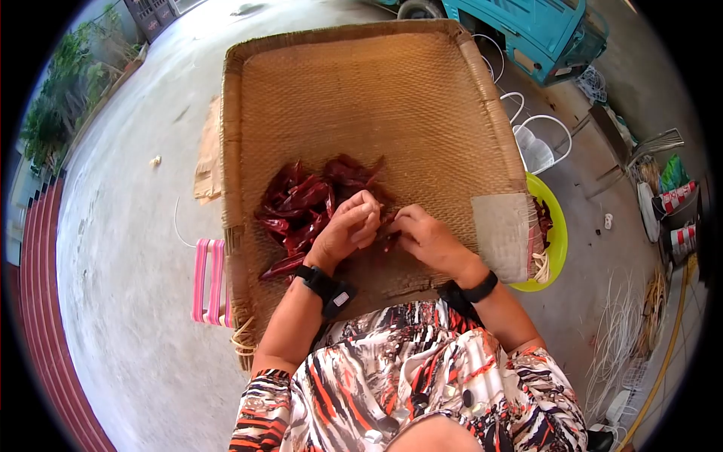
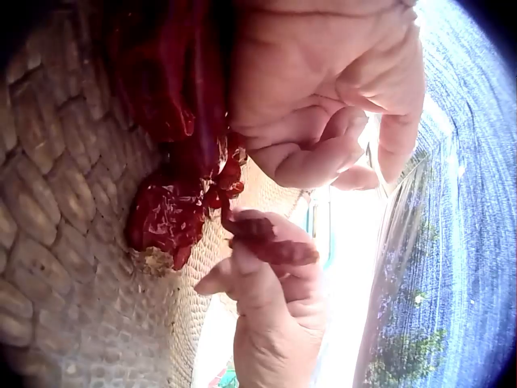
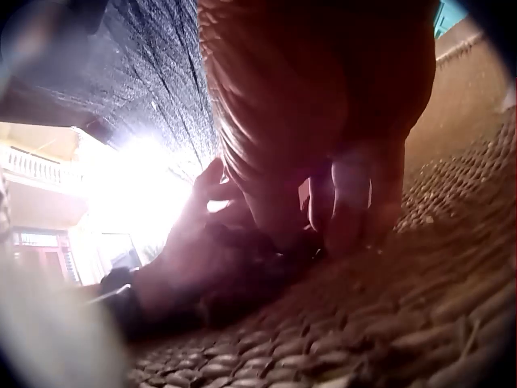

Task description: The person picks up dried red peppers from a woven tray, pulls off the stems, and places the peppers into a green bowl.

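Note:
Dried red chili peppers [image 1: 297, 203] lie heaped in the near left part of a large woven tray [image 1: 361, 98]. My left hand [image 1: 348, 230] is over the right side of the heap, its fingers curled, with nothing showing between them in the left wrist view. To its right, my right hand [image 1: 429, 239] pinches a small dark red dried chili [image 2: 279, 246] between thumb and fingers, low over the weave. More wrinkled chilies [image 2: 170, 214] lie beside both hands in the left wrist view. The right wrist view is dark where the fingertips meet the tray.
A flat, pale sheet [image 1: 501, 235] lies on the tray's right edge. Beyond it stands a yellow-green basin [image 1: 559, 233] holding dark red pieces. A pink-striped stool [image 1: 209, 282] is at the left, and a blue vehicle [image 1: 527, 34] is parked at the back right.

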Tool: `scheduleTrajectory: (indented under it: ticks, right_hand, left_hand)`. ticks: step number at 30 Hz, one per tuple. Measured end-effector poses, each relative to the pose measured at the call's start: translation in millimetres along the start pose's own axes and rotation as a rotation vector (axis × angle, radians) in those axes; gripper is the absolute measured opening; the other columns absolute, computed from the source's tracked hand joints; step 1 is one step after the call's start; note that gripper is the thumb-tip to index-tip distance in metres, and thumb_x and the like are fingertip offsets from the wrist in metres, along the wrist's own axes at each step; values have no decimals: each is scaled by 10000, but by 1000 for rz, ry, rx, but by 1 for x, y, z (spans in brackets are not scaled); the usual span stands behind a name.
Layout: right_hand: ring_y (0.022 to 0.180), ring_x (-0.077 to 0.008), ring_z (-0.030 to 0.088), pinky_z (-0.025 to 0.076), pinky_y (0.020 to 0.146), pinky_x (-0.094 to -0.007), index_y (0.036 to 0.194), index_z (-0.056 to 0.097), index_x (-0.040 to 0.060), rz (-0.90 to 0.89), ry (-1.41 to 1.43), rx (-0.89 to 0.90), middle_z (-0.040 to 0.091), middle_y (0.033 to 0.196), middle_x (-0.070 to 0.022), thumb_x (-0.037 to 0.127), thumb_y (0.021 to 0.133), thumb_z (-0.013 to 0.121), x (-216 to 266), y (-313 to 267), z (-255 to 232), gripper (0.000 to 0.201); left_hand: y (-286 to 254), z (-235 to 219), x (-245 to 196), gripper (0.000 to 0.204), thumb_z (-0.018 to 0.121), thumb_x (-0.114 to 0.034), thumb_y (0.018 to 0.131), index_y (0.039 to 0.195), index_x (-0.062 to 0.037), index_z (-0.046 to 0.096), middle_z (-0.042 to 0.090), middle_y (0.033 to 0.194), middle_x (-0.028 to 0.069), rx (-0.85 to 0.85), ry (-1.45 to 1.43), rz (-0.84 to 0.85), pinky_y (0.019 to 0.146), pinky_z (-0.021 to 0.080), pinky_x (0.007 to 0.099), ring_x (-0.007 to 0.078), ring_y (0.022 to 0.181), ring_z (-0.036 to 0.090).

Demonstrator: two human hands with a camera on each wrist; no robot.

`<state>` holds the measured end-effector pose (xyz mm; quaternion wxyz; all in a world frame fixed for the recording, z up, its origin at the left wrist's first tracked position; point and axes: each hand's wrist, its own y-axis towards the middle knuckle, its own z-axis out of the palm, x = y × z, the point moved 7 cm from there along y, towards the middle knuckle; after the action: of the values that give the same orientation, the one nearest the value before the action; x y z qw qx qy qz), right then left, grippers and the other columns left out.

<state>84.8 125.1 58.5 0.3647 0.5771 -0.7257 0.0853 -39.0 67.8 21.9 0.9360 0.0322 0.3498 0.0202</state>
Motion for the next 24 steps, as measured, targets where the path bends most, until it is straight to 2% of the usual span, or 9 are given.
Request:
scheduleTrajectory:
  ticks: [2,5,7,10,14,17,20,24]
  right_hand:
    - [924,-328,629,521,766,-402,1024,612,90,37,27,-78,608,1023,-116,95,829,644,4,-2,-15,198]
    - [890,-339,638,515,772,-372,1040,598,34,118,36,-62,636,1002,-132,12,837,620,10,-2,-22,205]
    - [885,-336,652,519,760,-387,1044,588,46,175,103,-102,660,954,-145,80,872,621,8,0,-22,178]
    - [872,-311,673,520,743,-388,1053,570,34,216,261,-162,681,928,-163,120,902,618,0,2,-16,181]
    - [814,-220,674,527,679,-347,1046,549,15,369,462,-131,680,882,-141,126,913,611,-2,2,-12,184]
    - [750,-140,632,520,615,-285,1009,540,29,424,579,-93,642,826,-63,122,922,600,-3,1,-8,141]
    - [692,-96,594,507,579,-244,968,526,43,441,701,-75,586,805,-9,112,923,590,-10,-3,-4,105]
    - [693,-87,568,522,594,-238,978,506,47,479,855,51,568,878,-23,84,931,581,-19,-11,1,95]
  left_hand:
    - [0,-4,3,171,582,-231,960,1032,-80,549,454,678,-25,16,42,-11,406,302,202,48,460,331]
    - [2,-3,8,217,621,-213,939,1102,-81,563,513,750,-21,32,132,-36,420,320,199,44,478,352]
    - [1,-6,12,253,664,-169,910,1137,-96,579,597,875,-8,-2,170,-89,446,355,203,41,504,372]
    - [1,-2,13,251,680,-127,895,1128,-113,588,625,964,-6,-70,188,-91,470,380,208,44,523,389]
    - [2,-6,14,181,688,-98,884,1028,-129,582,587,917,-29,-74,207,-110,480,390,214,50,539,408]
    - [2,-2,13,162,689,-105,884,987,-128,565,569,855,-34,-116,263,-127,490,396,216,54,552,422]
    - [2,-8,17,172,688,-109,884,991,-118,554,570,832,-30,-99,318,-140,513,409,216,57,579,445]
    - [2,-4,12,173,686,-122,888,993,-102,550,584,839,-21,-73,276,-92,547,431,218,60,617,484]
